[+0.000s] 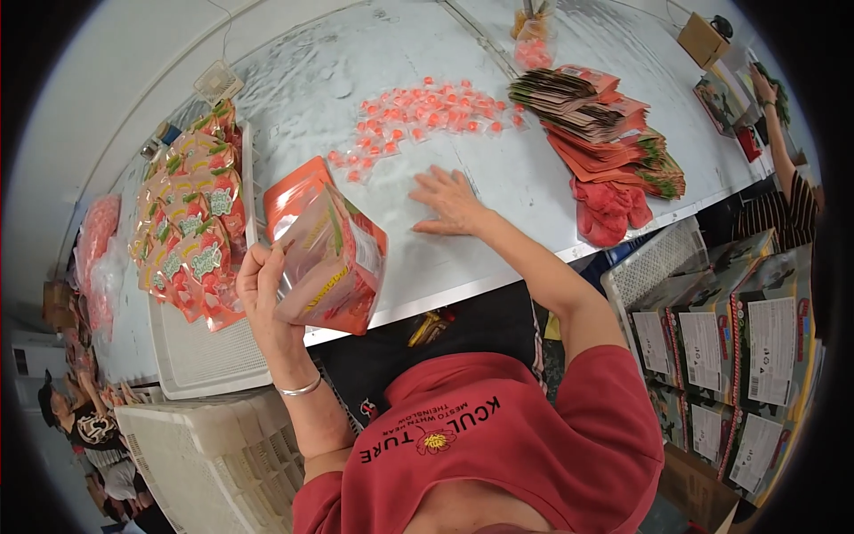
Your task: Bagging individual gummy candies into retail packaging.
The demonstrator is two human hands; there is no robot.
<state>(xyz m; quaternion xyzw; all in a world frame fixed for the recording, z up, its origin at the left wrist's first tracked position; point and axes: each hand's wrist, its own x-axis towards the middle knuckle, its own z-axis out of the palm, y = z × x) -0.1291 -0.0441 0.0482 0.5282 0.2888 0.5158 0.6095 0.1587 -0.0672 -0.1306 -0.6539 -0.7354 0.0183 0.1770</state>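
My left hand (263, 283) is closed on the edge of a red and clear printed pouch (331, 267), which hangs tilted over the table's front edge. Whether anything lies inside the pouch I cannot tell. Beneath it on the table lies more red pouch material (298, 194), partly covered. My right hand (447, 204) is spread over the white tabletop with nothing in it. Just beyond its fingers are scattered many small clear packets with red-orange centres (418, 111).
Filled pouches (197, 218) are heaped on a white plastic tray (200, 351) at left, above stacked crates (209, 454). On the right lie stacked flat pouches (605, 125) and a red cloth (609, 214). Printed cartons (712, 338) stand below. Other people are at both sides.
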